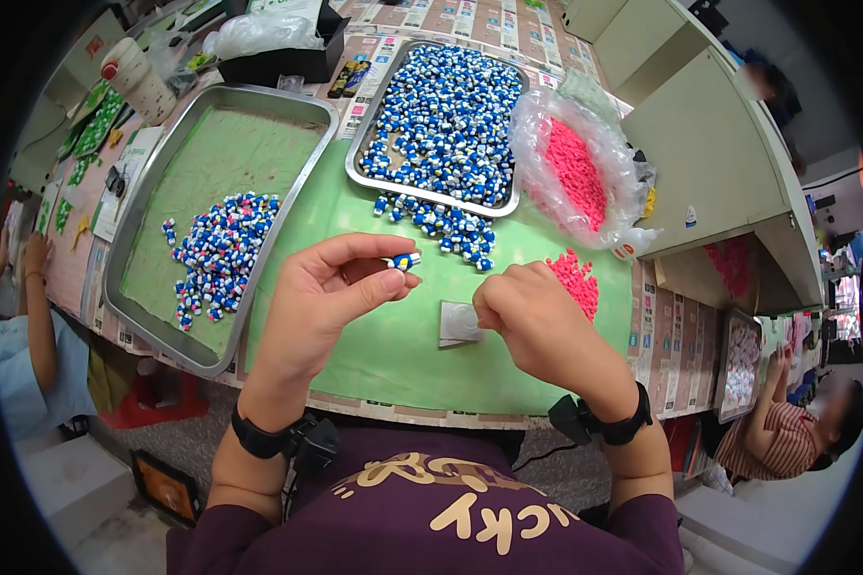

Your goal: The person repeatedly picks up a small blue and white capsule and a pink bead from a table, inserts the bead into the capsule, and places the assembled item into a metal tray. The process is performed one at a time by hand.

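Observation:
Between the thumb and fingers of my left hand (331,292) is a small blue-and-white figurine (403,261) with a yellow mark. My right hand (542,321) has its fingers pinched together beside a small grey-white square pad (459,326); whatever they may hold is hidden. Just beyond my hands, loose blue-and-white figurines (451,230) spill from a metal tray (431,195) full of the same kind. A small heap of pink pieces (580,287) lies past my right hand. To the left, a second metal tray (117,259) holds figurines with pink bits on them (221,254).
A clear plastic bag (537,144) of pink pieces stands by a small white bottle (638,240). Pale cabinets (710,125) rise at the right. A black box (297,62) and a capped cup (139,81) stand at the back left. Other people sit on both sides.

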A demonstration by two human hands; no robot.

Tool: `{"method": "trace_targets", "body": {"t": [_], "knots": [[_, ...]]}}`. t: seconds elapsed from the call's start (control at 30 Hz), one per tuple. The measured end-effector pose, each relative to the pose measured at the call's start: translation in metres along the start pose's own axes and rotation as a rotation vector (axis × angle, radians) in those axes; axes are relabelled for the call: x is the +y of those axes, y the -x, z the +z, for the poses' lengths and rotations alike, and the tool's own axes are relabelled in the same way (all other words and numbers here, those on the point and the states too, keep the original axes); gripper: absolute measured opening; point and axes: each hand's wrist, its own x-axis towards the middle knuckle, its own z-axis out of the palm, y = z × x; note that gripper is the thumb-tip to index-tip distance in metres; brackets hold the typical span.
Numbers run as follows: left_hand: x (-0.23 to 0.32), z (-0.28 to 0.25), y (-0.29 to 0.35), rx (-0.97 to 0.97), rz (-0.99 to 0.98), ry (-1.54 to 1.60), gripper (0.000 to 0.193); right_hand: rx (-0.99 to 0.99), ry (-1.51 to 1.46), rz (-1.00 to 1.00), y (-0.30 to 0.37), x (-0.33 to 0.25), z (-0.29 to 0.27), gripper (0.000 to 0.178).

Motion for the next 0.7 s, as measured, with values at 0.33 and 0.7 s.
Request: {"method": "trace_targets", "body": {"t": [0.33,0.7], "knots": [[-0.006,0.008,-0.004,-0.021,-0.026,0.077,0.022,0.161,-0.222,0.063,-0.003,-0.008,-0.011,0.024],[-0.008,0.049,-0.011,-0.102,0.062,0.169,0.020,0.529,-0.588,0.074,-0.006,-0.030,-0.019,0.031]]}}
